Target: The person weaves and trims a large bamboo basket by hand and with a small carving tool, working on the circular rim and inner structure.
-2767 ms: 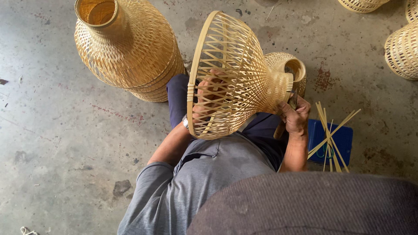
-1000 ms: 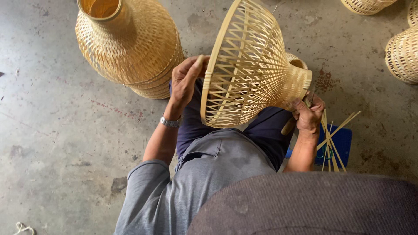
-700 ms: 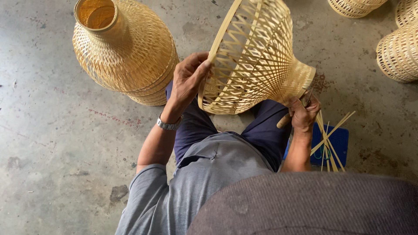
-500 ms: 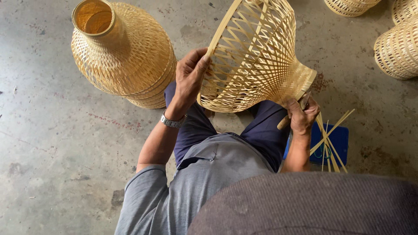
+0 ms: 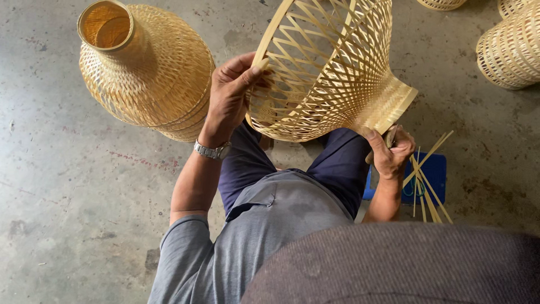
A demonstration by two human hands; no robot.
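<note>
Stained concrete floor [image 5: 67, 186], left hand [image 5: 230, 93] grip closed on woven bamboo frame [image 5: 332, 67] (rim), right hand [image 5: 391, 152] clasping its neck

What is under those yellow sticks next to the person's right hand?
A blue stool sits under the bamboo strips, on the concrete floor. The right hand and arm cover its left edge, so that part stays hidden.

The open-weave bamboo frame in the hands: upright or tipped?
Tipped. The bamboo frame lies sideways, left hand on its wide rim, right hand at its narrow neck.
</note>
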